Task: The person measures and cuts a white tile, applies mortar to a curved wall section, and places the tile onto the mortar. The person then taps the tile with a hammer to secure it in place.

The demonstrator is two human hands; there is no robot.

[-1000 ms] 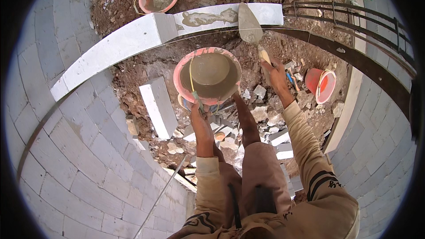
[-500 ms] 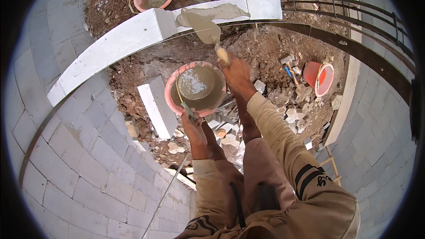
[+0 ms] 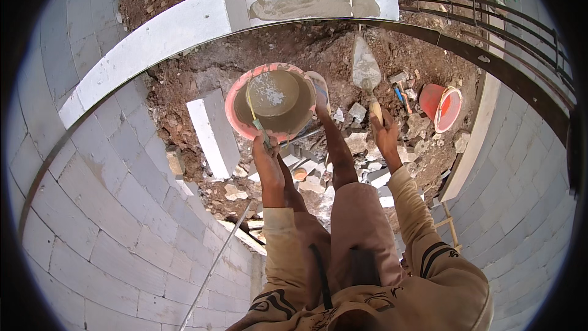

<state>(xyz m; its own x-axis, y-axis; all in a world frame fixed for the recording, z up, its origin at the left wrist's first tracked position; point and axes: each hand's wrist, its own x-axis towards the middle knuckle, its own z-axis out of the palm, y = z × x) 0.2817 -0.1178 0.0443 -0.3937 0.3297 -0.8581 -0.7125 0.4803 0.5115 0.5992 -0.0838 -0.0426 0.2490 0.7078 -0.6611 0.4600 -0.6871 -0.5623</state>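
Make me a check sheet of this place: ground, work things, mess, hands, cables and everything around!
Surface: brown dirt, rough and stony.
Work things: trowel; white blocks with gray mortar on top; pink bucket with mortar inside.
Clutter: broken stones, single white block on the ground, red bucket.
Hands: left hand grips the bucket handle; right hand grips the trowel.
Cables: nothing seen.
Surroundings: gray block walls on both sides; dark strip at upper right.

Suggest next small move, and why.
Probably load the trowel in the right hand from the mortar bucket in the left hand: the blade looks thinly coated, and the spread mortar leaves the row's rightmost white block bare at its right end.
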